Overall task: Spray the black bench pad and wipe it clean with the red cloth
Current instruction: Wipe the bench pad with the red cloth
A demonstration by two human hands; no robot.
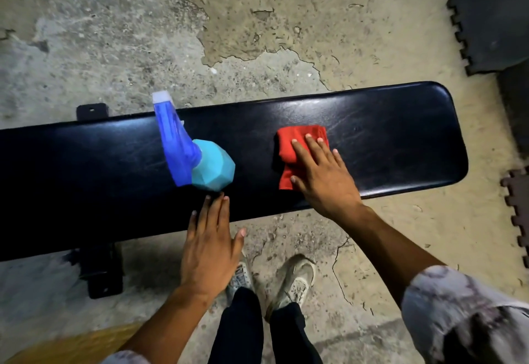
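Observation:
The long black bench pad (372,123) runs across the view from left to right. A spray bottle (197,154) with a teal body and blue trigger head stands on its middle. My left hand (210,246) hovers just in front of the bottle, fingers spread, its fingertips a little short of the bottle's base. The folded red cloth (289,146) lies on the pad to the right of the bottle. My right hand (323,171) presses flat on the cloth with fingers extended, covering its right half.
Cracked concrete floor (257,34) surrounds the bench. Black bench feet (100,272) stick out at the lower left. Interlocking dark foam mats (492,14) lie at the upper right and right edge. My shoes (294,280) stand just in front of the pad.

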